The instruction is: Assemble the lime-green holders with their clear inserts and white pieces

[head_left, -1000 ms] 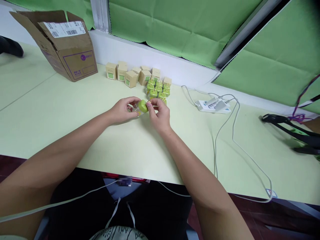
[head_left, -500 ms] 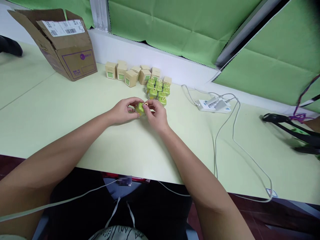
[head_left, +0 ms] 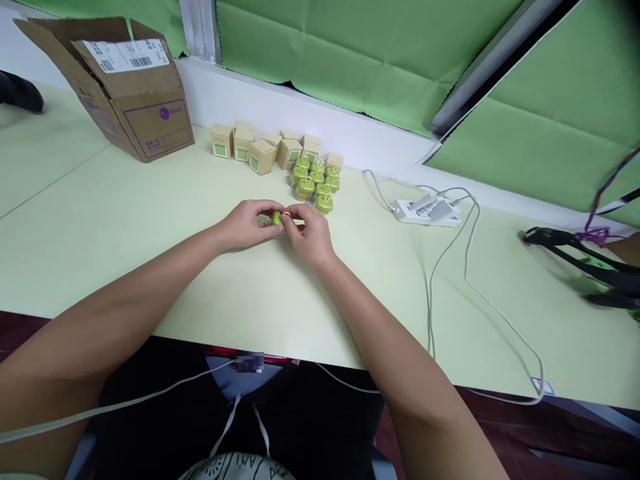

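My left hand (head_left: 249, 223) is curled around a small green-lidded container (head_left: 277, 217), held low over the table. From the other side, my right hand (head_left: 311, 235) pinches the pale loop on its lid between thumb and forefinger. My fingers cover most of the container. Just beyond my hands stands a cluster of similar small clear containers (head_left: 306, 189) with green lids and pale loops.
Several small brown boxes (head_left: 263, 157) with green labels line the wall side. A large open cardboard box (head_left: 155, 123) stands at the back left. To the right lie a white power strip (head_left: 425, 212) with cables and a black object (head_left: 555, 237).
Both hands have tilted the container and brought their fingers closer together around it. My right hand has shifted slightly left and down; the other containers have stayed put.
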Available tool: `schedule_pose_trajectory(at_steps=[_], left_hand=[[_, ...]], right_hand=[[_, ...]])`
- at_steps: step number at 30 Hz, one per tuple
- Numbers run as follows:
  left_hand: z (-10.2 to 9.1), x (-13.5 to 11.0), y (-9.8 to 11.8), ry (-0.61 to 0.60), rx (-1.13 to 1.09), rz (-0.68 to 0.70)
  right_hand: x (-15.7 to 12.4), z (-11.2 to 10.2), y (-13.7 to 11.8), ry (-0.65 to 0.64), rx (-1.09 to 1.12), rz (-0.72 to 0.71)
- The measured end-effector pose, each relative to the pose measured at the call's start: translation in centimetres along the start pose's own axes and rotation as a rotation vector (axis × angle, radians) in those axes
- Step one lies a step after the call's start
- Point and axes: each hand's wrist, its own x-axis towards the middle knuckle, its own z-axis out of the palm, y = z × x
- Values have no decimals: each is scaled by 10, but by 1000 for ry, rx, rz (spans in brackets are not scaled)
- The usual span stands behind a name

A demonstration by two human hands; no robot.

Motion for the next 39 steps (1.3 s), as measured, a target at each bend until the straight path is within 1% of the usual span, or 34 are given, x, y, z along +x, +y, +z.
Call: schedule_pose_trajectory(at_steps=[7, 16, 22, 24, 26, 29, 32, 34, 39], left_hand=[[-1, 0, 2, 15, 16, -36], [-11, 3, 9, -3, -17, -88], [-15, 4, 2, 18, 86, -64], [-15, 5, -1, 19, 122, -33], [-15, 6, -3, 27, 147, -12], [-19, 9, -6, 95, 190, -11], [-30, 13, -13, 213, 260, -31], [-42, 16, -21, 296, 305, -63], [-76, 25, -43, 417, 352, -142]], right_hand=[[-1, 2, 0, -4, 39, 27], [-1, 2, 2, -24, 32, 32], [-2, 8, 7, -76, 187, 58], [-3, 9, 8, -97, 193, 37], [-3, 11, 9, -104, 150, 2], [-4, 12, 9, -98, 84, -35], [-6, 12, 9, -91, 60, -23], [-6, 12, 8, -91, 56, -9], [-6, 12, 9, -91, 40, 18]])
